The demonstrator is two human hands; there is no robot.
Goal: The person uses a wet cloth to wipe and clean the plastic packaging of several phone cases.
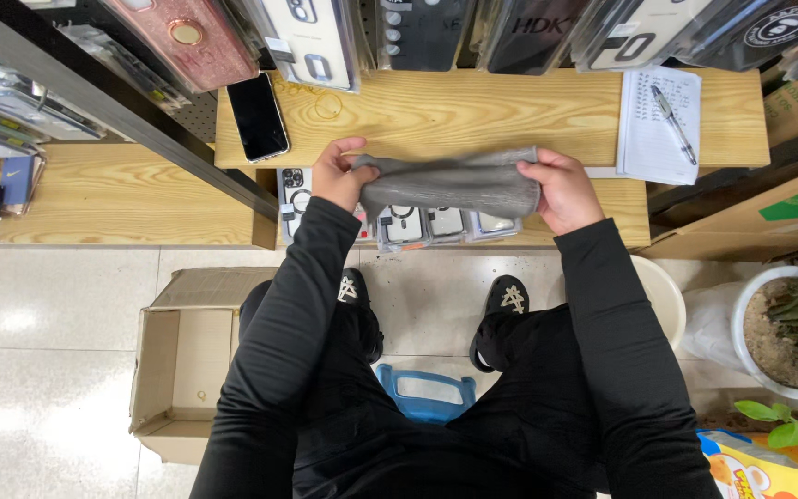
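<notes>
**Grey cloth held taut between both hands, over wooden shelf**

Obs.: person seated, legs apart, facing a low wooden shelf (pixel 473 115). Both hands raised just above its front edge w/ a grey cloth (pixel 454 185) stretched between them.

L hand (pixel 336 176): fingers curled and pressed together on the cloth's left end, thumb on top, pinching a fold. R hand (pixel 561 189): closed round the right end, fabric bunched in the palm. Cloth is blurred in the middle, so exact folds can't be told. Held horizontal, end to end, prob. because two-point grip keeps it from sagging onto the goods below.

Under the cloth, on a lower shelf step: row of packaged phone cases (pixel 436 224), partly hidden by it. Cloth does not appear to touch them.

Surroundings: black phone (pixel 258 115) lies flat at shelf's left end, well apart from the hands. Notepad w/ pen (pixel 659 120) at right end, also out of reach of the cloth. Hanging case packs (pixel 311 37) along the top. Open cardboard box (pixel 187 370) on the floor by the left leg; blue stool (pixel 427 393) between the knees; potted plant (pixel 791 333) at right.
</notes>
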